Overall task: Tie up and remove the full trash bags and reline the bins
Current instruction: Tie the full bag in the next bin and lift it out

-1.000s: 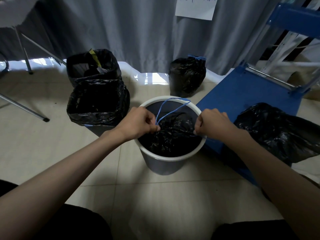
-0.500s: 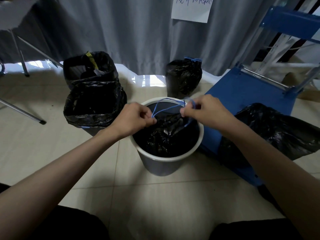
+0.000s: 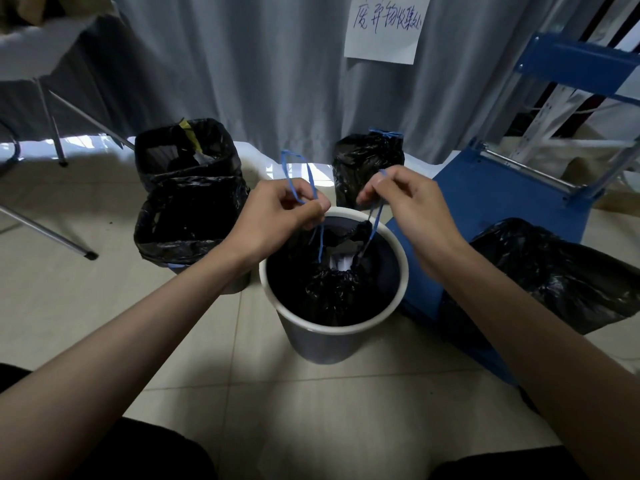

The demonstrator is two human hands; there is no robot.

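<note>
Two bins with black liners (image 3: 188,216) on floor, left of round white bin (image 3: 334,327). Tied black bag (image 3: 367,164) behind it, by grey curtain (image 3: 277,64). Blue cart (image 3: 502,195) right, loose black bag (image 3: 561,271) on its near edge. Left hand (image 3: 277,216) pinches blue drawstring loop (image 3: 298,178). Right hand (image 3: 405,202) pinches other blue string (image 3: 375,220). Both strings run down to gathered black bag (image 3: 332,289) inside white bin. White stuff shows in bag mouth, maybe paper. Paper sign (image 3: 386,27) on curtain, handwriting, hard to read.

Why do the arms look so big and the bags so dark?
Head view: the wide lens stretches the arms near the bottom edge and bends the blue frame; dim light turns the bag in the bin nearly solid black; daylight glares off the floor under the curtain.
</note>
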